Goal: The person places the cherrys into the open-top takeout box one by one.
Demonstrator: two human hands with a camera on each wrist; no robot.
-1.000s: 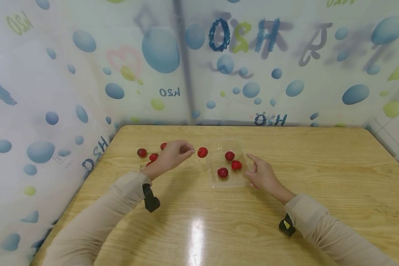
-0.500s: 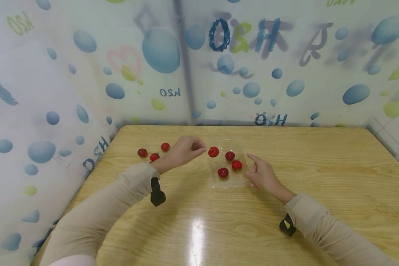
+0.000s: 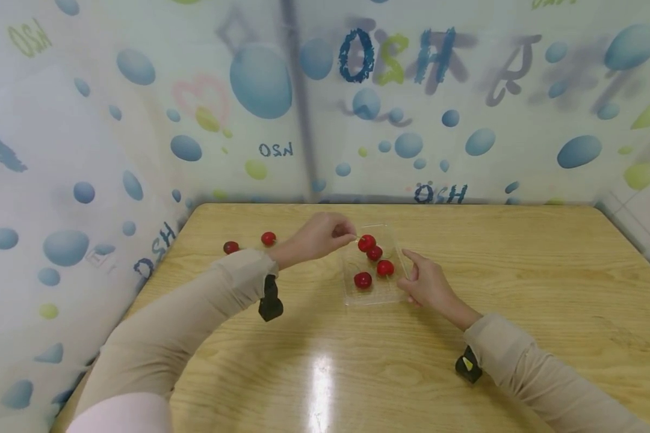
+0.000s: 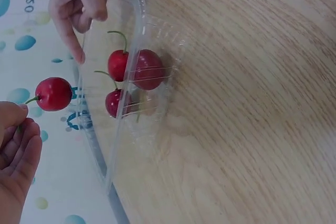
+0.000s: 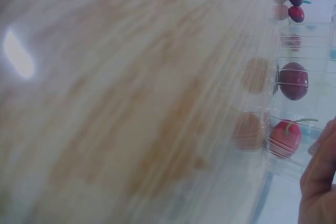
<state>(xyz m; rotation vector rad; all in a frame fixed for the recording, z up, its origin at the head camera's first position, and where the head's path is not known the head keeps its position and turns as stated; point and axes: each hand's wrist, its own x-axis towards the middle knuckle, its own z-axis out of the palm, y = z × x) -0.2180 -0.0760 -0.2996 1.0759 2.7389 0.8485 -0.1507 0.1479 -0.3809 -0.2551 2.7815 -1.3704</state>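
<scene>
My left hand point(image 3: 322, 239) pinches the green stem of a red cherry point(image 3: 366, 243) between thumb and fingers, over the back left of a clear plastic container point(image 3: 349, 297). In the left wrist view that cherry point(image 4: 54, 94) hangs apart from the container's rim point(image 4: 111, 163). Inside the container lie three cherries, among them a dark one point(image 3: 363, 280) at the front and a brighter one point(image 3: 385, 268). At the container's right side, my right hand point(image 3: 430, 287) grips the wall between thumb and fingers. Only part of that hand point(image 5: 320, 174) shows in the right wrist view.
On the table's left side lie more cherries, one dark point(image 3: 230, 247) and one red point(image 3: 268, 239); my left forearm covers that area in part. The wooden table point(image 3: 390, 373) ends at a patterned wall covering point(image 3: 325, 120) at the back.
My left hand has moved right with the cherry, from left of the container to above it. My right hand and the container have stayed in place.
</scene>
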